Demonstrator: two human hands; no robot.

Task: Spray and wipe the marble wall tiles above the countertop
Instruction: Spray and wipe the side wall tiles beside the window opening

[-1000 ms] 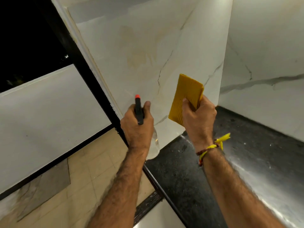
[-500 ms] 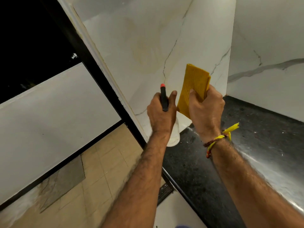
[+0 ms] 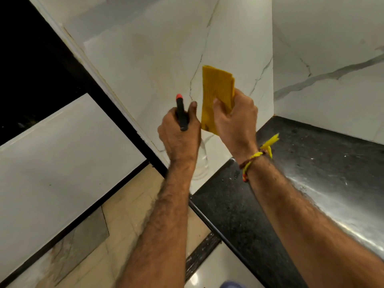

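Note:
My left hand [image 3: 178, 132] grips a spray bottle [image 3: 181, 114] with a black head and an orange nozzle tip; its clear body [image 3: 202, 161] shows below my wrist. The nozzle points at the white marble wall tile [image 3: 145, 59], which has thin grey veins and a faint yellowish stain. My right hand [image 3: 234, 119] holds a folded yellow cloth [image 3: 216, 90] upright just in front of the same tile, close beside the bottle. A second marble wall [image 3: 332, 48] meets it at the corner on the right.
A dark speckled countertop [image 3: 311, 163] runs below the tiles, wet and shiny toward the right. A black frame [image 3: 116, 113] borders the tile on the left, with beige floor tiles [image 3: 128, 204] below. Yellow and red threads circle my right wrist [image 3: 255, 157].
Both hands have shifted right and up along the tile, and the spray bottle has come close beside the cloth. My grips on both are unchanged.

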